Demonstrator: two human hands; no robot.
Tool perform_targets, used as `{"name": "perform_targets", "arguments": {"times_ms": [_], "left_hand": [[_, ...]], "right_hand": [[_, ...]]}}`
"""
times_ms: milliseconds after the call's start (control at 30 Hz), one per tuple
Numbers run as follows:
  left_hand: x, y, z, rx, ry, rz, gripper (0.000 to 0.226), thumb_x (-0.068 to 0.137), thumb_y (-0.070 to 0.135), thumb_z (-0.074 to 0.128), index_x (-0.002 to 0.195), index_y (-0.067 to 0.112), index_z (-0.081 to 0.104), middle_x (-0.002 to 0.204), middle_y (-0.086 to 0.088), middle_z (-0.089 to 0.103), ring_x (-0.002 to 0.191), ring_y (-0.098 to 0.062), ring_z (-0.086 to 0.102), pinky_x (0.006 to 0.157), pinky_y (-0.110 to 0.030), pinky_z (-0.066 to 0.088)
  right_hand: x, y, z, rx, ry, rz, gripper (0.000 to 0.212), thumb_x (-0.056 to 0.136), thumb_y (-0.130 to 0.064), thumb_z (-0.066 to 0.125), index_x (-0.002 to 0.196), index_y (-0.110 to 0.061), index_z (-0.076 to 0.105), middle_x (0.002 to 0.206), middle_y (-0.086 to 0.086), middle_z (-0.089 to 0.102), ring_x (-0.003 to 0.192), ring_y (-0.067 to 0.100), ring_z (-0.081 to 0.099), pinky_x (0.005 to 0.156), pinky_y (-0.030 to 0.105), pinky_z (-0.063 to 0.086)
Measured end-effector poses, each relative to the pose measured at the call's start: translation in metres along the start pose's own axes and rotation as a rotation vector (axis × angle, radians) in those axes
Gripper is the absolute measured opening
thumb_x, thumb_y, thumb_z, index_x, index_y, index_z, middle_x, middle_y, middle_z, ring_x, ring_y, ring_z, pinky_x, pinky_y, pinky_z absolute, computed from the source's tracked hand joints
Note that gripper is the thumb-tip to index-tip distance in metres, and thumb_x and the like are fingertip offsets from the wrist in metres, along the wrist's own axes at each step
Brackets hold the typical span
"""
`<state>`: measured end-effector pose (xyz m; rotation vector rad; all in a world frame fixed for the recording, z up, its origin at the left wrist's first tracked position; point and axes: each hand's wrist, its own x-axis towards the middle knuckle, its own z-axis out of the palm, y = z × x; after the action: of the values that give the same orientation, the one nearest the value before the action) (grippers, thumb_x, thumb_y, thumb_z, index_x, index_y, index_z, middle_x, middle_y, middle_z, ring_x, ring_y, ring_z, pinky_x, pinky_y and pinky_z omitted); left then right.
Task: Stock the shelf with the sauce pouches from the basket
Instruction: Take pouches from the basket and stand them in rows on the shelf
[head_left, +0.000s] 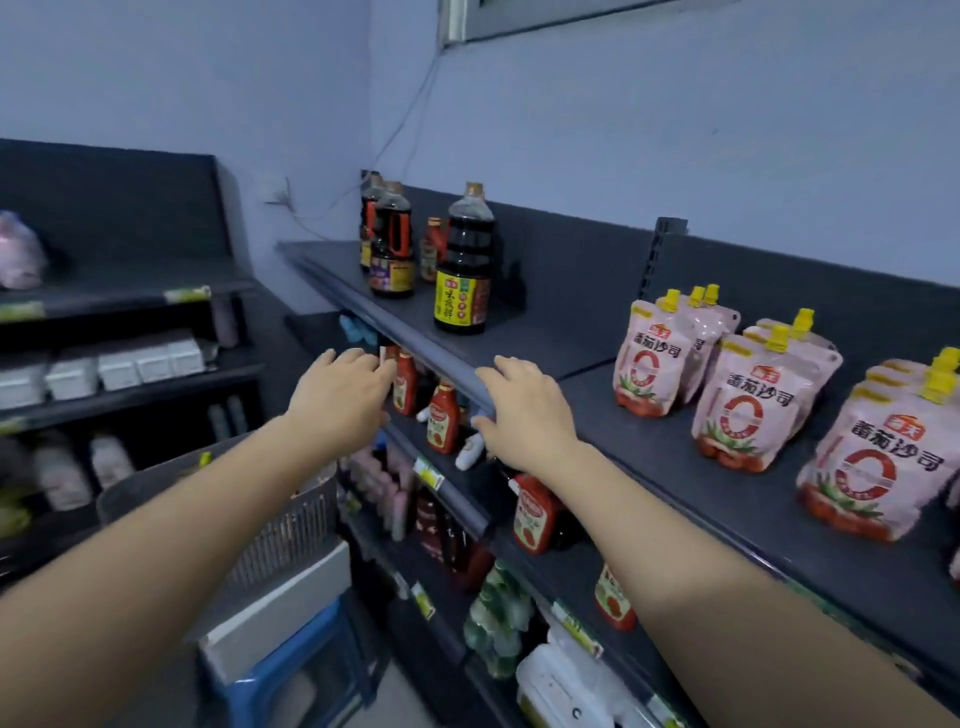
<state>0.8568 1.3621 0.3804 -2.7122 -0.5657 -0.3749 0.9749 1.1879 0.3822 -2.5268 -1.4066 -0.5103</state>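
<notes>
Several pink tomato-sauce pouches (748, 395) with yellow caps stand upright in rows on the right part of the dark top shelf (675, 467). A grey slatted basket (291, 525) sits low at the left, below my left forearm; its contents are hidden. My left hand (343, 395) reaches forward with relaxed fingers just in front of the shelf's front rail and holds nothing. My right hand (524, 415) rests on the front rail, its fingers over the edge and the thumb below, with no pouch in it.
Dark soy sauce bottles (462, 270) stand on the left part of the top shelf. Red ketchup bottles (444, 415) fill the shelf below. A blue stool (291, 660) with a box on it carries the basket. Another shelving unit (124, 332) stands at the left.
</notes>
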Motion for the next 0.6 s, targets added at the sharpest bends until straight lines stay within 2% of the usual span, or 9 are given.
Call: {"name": "perform_targets", "arguments": {"times_ms": [200,433,600], "left_hand": [[-0.029,-0.08,0.051,0.009,-0.081,-0.139,0.054,0.089,0.033,0.054,0.138,0.016,0.038,0.135,-0.003,0.052,0.131,-0.024,0.041,0.107,-0.04,0.034],[-0.045,-0.163,0.115,-0.025,-0.198,-0.25,0.047,0.089,0.034,0.054,0.131,0.016,0.045,0.129,-0.003,0.056,0.125,-0.024,0.045,0.102,-0.038,0.037],[-0.052,-0.205,0.155,-0.058,-0.269,-0.29,0.036,0.089,0.032,0.054,0.121,0.016,0.048,0.122,-0.004,0.058,0.12,-0.025,0.048,0.094,-0.038,0.039]], "right_hand": [[0.051,-0.069,0.052,0.078,-0.057,-0.113,0.049,0.087,-0.036,0.063,0.13,-0.016,0.051,0.131,0.008,0.049,0.126,0.03,0.042,0.098,0.041,0.038],[0.112,-0.141,0.117,0.106,-0.165,-0.179,0.052,0.087,-0.035,0.06,0.134,-0.017,0.048,0.138,0.006,0.046,0.131,0.028,0.037,0.104,0.04,0.034],[0.147,-0.175,0.161,0.12,-0.241,-0.208,0.048,0.087,-0.037,0.06,0.13,-0.016,0.051,0.132,0.006,0.051,0.128,0.028,0.041,0.102,0.04,0.039]]}}
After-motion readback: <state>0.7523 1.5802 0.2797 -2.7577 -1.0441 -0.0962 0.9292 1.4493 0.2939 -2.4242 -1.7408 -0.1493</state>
